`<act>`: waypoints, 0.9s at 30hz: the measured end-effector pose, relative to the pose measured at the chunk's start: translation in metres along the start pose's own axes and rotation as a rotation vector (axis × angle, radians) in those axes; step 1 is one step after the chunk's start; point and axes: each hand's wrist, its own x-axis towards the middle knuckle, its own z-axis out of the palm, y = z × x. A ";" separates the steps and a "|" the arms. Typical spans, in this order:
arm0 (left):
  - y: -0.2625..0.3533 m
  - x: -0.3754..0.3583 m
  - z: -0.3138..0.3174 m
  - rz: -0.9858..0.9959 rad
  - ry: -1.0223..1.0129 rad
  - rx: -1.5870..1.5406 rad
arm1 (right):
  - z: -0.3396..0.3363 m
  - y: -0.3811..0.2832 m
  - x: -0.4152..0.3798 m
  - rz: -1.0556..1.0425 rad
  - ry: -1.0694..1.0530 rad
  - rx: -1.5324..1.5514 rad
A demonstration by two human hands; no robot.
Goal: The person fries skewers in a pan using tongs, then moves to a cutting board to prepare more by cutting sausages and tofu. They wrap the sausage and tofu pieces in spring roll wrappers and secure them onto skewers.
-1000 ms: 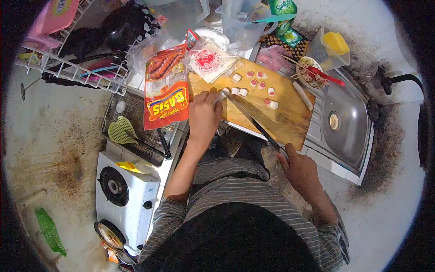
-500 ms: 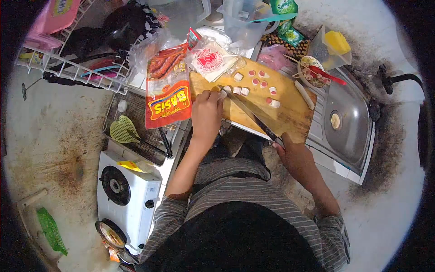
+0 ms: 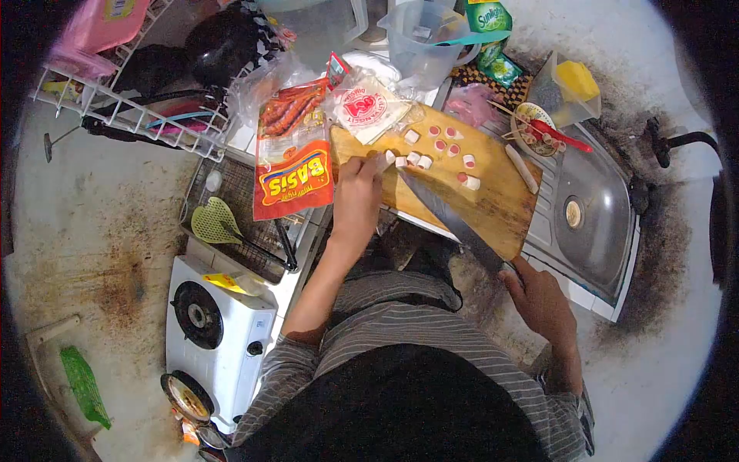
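Observation:
My right hand (image 3: 541, 299) grips the handle of a long kitchen knife (image 3: 454, 223), whose blade slants over the front of the wooden cutting board (image 3: 493, 212). At the board's left edge, my left hand (image 3: 359, 185) has its fingers curled round a white-wrapped sausage roll (image 3: 382, 160), mostly hidden by the hand. Beside the fingertips lie short cut pieces (image 3: 419, 160). Other pieces with pink centres (image 3: 453, 149) are spread further back. An uncut white roll (image 3: 523, 169) rests along the board's right side.
Left of the board lies a red sausage packet (image 3: 295, 173), near a wrapper pack (image 3: 368, 109). A bowl (image 3: 536, 138) with a red-handled utensil stands by the sink (image 3: 596, 239). A white gas stove (image 3: 219, 331) and a green spatula (image 3: 215, 222) are at left.
My right hand has drawn the knife down and to the right, away from the roll, and its broad blade now shows. A cut piece sits apart near my left fingertips.

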 end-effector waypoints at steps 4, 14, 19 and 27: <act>0.002 0.001 -0.007 -0.005 -0.043 -0.042 | 0.009 -0.015 0.002 -0.008 0.168 -0.061; -0.006 0.001 -0.001 -0.019 -0.001 -0.083 | 0.027 -0.022 0.023 -0.059 0.213 -0.251; -0.007 0.001 -0.001 -0.027 -0.022 -0.043 | 0.020 -0.009 0.035 -0.113 0.235 -0.318; -0.005 0.004 -0.001 -0.027 -0.028 -0.019 | 0.014 -0.017 0.049 -0.087 0.153 -0.317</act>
